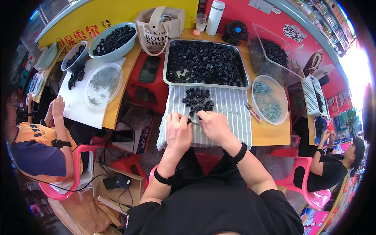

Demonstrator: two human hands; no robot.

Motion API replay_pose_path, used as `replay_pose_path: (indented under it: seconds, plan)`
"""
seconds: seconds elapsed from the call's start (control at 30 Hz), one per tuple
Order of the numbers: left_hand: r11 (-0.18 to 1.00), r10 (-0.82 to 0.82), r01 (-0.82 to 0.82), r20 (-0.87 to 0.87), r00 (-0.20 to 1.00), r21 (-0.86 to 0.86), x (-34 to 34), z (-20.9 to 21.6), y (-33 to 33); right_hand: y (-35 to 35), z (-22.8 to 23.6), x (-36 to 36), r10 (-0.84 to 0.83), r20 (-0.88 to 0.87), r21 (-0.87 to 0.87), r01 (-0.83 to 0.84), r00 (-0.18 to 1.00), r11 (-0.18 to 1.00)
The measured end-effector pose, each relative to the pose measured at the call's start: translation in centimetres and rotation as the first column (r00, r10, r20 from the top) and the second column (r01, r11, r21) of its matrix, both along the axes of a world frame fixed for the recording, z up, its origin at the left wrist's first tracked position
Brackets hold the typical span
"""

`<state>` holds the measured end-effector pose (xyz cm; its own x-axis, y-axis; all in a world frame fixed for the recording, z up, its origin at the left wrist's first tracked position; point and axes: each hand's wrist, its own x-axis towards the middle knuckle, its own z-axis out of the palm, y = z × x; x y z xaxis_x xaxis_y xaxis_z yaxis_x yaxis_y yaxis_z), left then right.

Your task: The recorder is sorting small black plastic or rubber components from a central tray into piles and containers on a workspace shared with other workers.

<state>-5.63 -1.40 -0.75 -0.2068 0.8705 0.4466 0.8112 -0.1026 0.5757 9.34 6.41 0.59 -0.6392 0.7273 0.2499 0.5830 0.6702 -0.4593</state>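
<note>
The left hand point(180, 131) has its grip pinched on a small black piece point(190, 121) over the striped cloth point(237, 113), just below a loose pile point(197, 100). The right hand point(214, 125) curls in close — what its fingers hold, I can't tell. The piece looks light and stiff, likely smooth plastic that could roll or slip — its outer sides seem best for a gentle fingertip pinch.

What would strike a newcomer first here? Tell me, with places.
Probably the rectangular silver metal tray heaped with small round black parts, at upper centre. Nearer, the bare left hand and bare right hand are close together over a grey-and-white striped cloth. A beige fabric tote bag stands by the tray's far left corner.
</note>
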Motion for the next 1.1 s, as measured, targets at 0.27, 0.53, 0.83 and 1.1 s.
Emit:
replay_pose_path:
  seconds: [0.27,0.53,0.83,1.1]
  plan:
    - [0.998,-0.037,0.027,0.194,0.98,0.057,0.9,0.4,0.0,-2.1,3.1,2.6,-0.053,0.175,-0.065,0.065,0.983,0.996]
    - [0.97,-0.244,0.24,0.148,0.958,0.046,4.6,1.0,1.2,-2.1,0.8,8.6,-0.203,-0.038,-0.058,0.201,0.978,0.978]
    - [0.983,-0.181,0.176,0.103,0.978,0.057,3.9,-0.2,1.3,3.8,5.8,17.1,-0.364,-0.217,-0.112,0.347,0.906,0.931]
    - [0.988,-0.155,0.147,0.397,0.905,0.049,4.4,0.6,0.6,2.1,4.0,9.8,-0.121,-0.238,-0.229,0.065,0.964,0.971]
